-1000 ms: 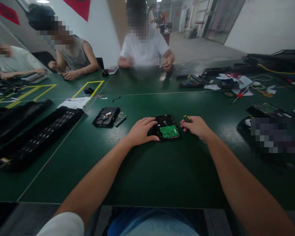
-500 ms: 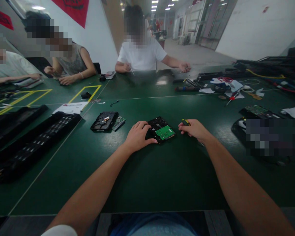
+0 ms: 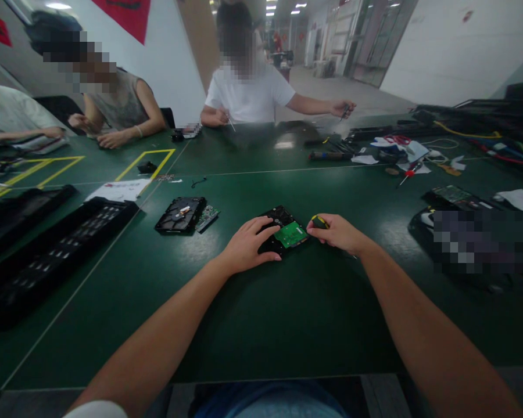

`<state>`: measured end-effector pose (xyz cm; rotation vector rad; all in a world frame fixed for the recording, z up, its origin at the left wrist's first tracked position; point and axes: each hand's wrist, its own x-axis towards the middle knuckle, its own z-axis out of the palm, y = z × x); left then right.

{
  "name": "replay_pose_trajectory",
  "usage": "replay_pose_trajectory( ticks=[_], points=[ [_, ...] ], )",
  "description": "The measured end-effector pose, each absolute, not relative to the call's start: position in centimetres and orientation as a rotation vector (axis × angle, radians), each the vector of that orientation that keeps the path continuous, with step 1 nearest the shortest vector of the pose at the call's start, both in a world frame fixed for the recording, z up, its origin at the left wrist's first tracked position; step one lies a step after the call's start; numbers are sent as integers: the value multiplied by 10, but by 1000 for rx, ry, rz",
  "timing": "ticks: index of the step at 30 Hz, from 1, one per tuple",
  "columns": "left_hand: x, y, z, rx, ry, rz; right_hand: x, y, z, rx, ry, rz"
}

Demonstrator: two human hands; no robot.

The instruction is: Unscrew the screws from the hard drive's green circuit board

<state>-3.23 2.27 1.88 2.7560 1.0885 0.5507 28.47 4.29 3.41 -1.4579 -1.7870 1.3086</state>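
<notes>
A black hard drive point(image 3: 279, 216) with a green circuit board point(image 3: 291, 234) facing up lies on the green table point(image 3: 261, 313) in front of me. My left hand point(image 3: 247, 245) rests on its left side, fingers curled over the casing. My right hand point(image 3: 337, 233) is closed round a screwdriver point(image 3: 318, 221) with a black and yellow handle, just right of the drive and close to the circuit board.
A second opened hard drive point(image 3: 181, 213) with a loose green board point(image 3: 208, 217) lies to the left. Long black trays point(image 3: 52, 249) line the left side. Tools, papers and cables point(image 3: 401, 152) crowd the far right. Three people sit across the table.
My right hand with the screwdriver has moved left, closer to the drive. The drive has turned slightly under my left hand. The person opposite has stretched an arm out to the right.
</notes>
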Motion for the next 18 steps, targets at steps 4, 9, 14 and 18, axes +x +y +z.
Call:
replay_pose_trajectory(
  ticks=[4,9,14,18],
  points=[
    [-32,23,16,2762,1047,562,280,42,34,-1462,-1853,1201],
    [-33,24,16,2772,1052,536,277,40,34,-1510,-1912,1118],
    [-32,23,18,2778,1047,521,275,40,36,-1507,-1960,1022],
    [-32,24,16,2785,1044,531,275,41,34,-1514,-1959,1010]
  ],
)
